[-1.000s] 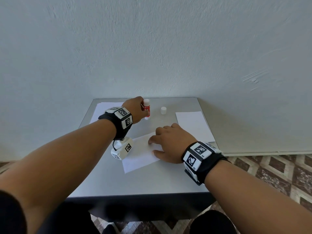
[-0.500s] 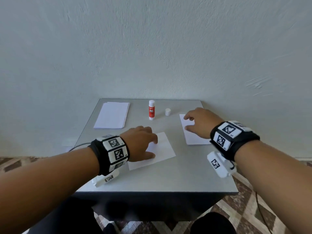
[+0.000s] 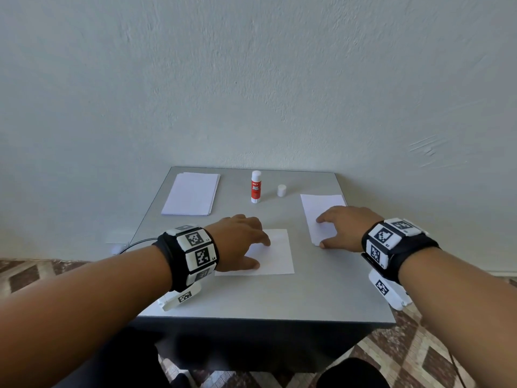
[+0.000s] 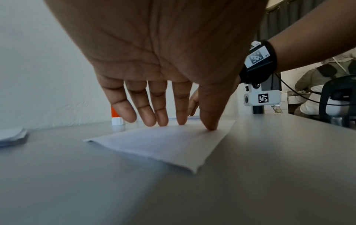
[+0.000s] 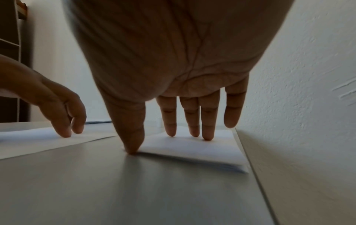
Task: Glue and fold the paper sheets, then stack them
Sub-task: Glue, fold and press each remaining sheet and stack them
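- The left hand (image 3: pixel 240 242) lies nearest, fingers straight and spread, thumb and fingertips (image 4: pixel 210 121) pressing down on the folded sheet (image 3: pixel 275 253) at the middle of the grey table (image 3: pixel 251 298); nothing is gripped. In the left wrist view the sheet's near edge shows two layers (a fold, lying flat).
- Just beyond and to the right, the right hand (image 3: pixel 347 228) is likewise flat and open, three fingertips (image 5: pixel 207 134) resting on a second folded piece (image 3: pixel 321 208) near the table's right edge, the thumb touching down at that paper's near left corner. Its little finger is raised clear of the surface.
- The two papers lie apart, bare tabletop between them.
- Further back, a red-and-white glue stick (image 3: pixel 256 187) stands upright, uncapped, with its white cap (image 3: pixel 281 190) standing just to the right of it.
- At the far left corner sits a stack of plain sheets (image 3: pixel 191 197), square to the table edge.
- Behind everything rises a pale textured wall (image 3: pixel 251 79).
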